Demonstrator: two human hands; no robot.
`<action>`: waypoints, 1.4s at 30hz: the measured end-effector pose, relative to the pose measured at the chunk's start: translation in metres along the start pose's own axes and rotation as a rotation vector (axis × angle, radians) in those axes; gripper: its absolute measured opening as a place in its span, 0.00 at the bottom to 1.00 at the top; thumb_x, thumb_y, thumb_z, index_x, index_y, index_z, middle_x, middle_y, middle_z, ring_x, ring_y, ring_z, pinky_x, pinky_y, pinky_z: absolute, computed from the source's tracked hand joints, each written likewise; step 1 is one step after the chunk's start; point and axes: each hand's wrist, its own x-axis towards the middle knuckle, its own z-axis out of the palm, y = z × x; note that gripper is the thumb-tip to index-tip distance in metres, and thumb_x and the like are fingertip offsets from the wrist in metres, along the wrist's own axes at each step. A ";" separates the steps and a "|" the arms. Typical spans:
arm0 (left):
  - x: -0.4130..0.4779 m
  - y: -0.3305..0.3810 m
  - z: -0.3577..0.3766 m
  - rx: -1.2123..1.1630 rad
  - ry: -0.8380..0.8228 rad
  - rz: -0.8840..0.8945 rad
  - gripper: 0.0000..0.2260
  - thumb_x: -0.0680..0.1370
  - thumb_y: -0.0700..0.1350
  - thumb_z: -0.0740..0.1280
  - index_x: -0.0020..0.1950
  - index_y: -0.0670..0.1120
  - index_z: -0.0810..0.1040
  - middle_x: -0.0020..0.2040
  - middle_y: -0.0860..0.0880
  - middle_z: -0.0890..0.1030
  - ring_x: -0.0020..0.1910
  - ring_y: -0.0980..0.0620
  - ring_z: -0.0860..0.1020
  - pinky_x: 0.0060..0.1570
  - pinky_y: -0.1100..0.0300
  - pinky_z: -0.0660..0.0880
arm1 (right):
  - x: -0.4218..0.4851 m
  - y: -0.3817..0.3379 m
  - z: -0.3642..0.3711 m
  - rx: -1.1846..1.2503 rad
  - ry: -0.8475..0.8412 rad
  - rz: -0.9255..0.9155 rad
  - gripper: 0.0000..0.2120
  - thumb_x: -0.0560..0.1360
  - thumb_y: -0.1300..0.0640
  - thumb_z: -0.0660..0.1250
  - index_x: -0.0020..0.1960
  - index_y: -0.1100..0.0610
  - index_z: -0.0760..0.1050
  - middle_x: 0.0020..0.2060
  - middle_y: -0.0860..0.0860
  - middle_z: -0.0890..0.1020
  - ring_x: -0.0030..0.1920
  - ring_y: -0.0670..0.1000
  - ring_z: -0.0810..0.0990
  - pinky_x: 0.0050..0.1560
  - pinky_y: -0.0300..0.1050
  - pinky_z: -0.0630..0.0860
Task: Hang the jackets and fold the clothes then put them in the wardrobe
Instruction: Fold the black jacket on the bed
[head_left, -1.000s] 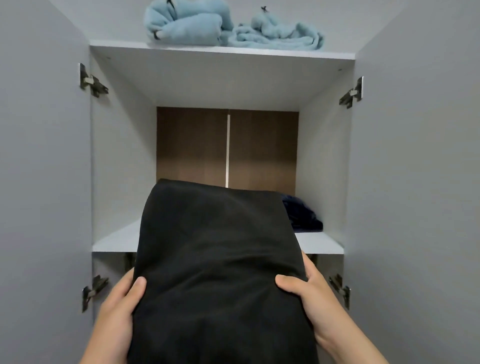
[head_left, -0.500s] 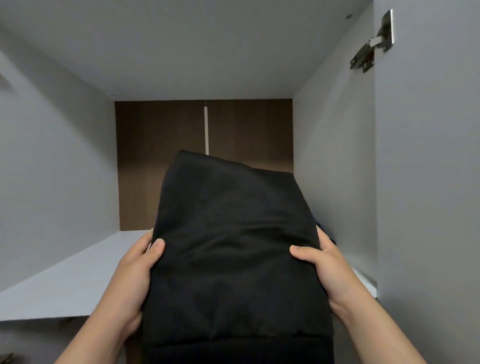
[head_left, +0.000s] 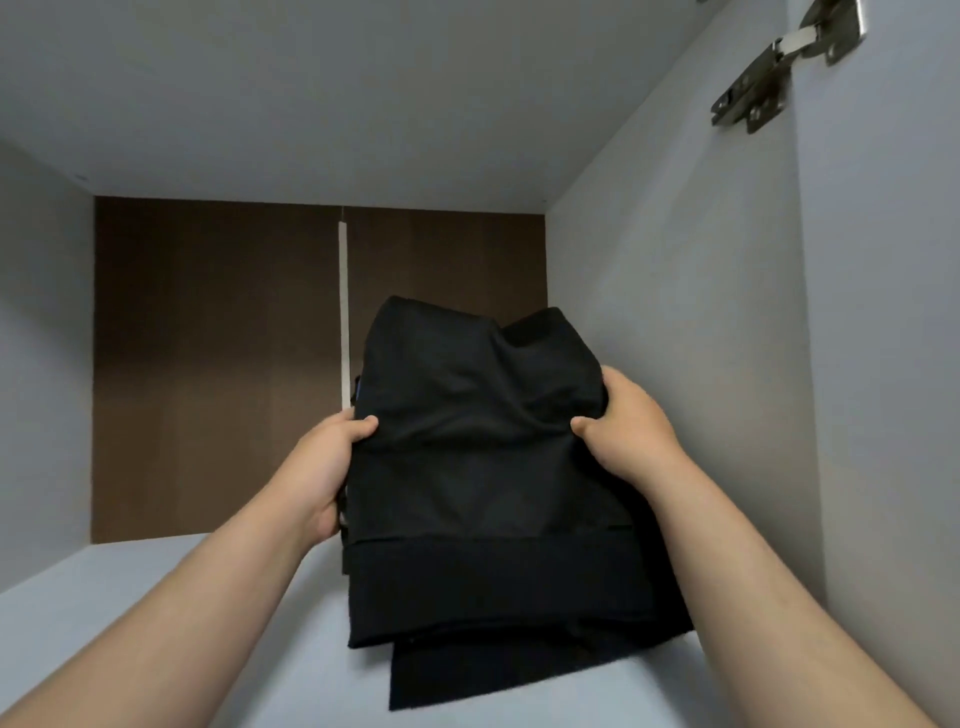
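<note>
The folded black garment is gripped at both sides, by the left hand and the right hand, thumbs pressed on top. Its near edge lies on the wardrobe shelf, close beside the right wall. The raised far end should be lowered flat, the folds kept square, and the grip loosened only once the pile is settled.

Under the black garment, the fingers of your left hand and right hand are hidden.
</note>
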 end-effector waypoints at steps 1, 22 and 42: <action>0.015 0.001 0.006 -0.009 0.010 -0.038 0.11 0.81 0.46 0.62 0.59 0.51 0.81 0.50 0.45 0.86 0.46 0.44 0.86 0.42 0.49 0.82 | 0.016 -0.002 0.005 -0.108 0.035 0.003 0.21 0.74 0.58 0.67 0.66 0.50 0.70 0.56 0.52 0.81 0.54 0.58 0.79 0.49 0.50 0.75; 0.179 -0.054 0.065 1.402 -0.383 0.272 0.33 0.79 0.68 0.53 0.81 0.57 0.51 0.82 0.50 0.49 0.80 0.47 0.45 0.77 0.46 0.45 | 0.102 0.066 0.116 -0.643 -0.488 0.150 0.32 0.81 0.33 0.47 0.81 0.45 0.54 0.81 0.52 0.53 0.80 0.56 0.52 0.77 0.55 0.52; 0.156 -0.107 0.050 1.072 -0.361 0.040 0.32 0.77 0.71 0.50 0.77 0.58 0.65 0.78 0.51 0.64 0.76 0.48 0.62 0.73 0.51 0.59 | 0.081 0.095 0.125 -0.178 -0.539 0.343 0.33 0.78 0.32 0.53 0.79 0.44 0.59 0.78 0.49 0.63 0.77 0.54 0.62 0.77 0.53 0.56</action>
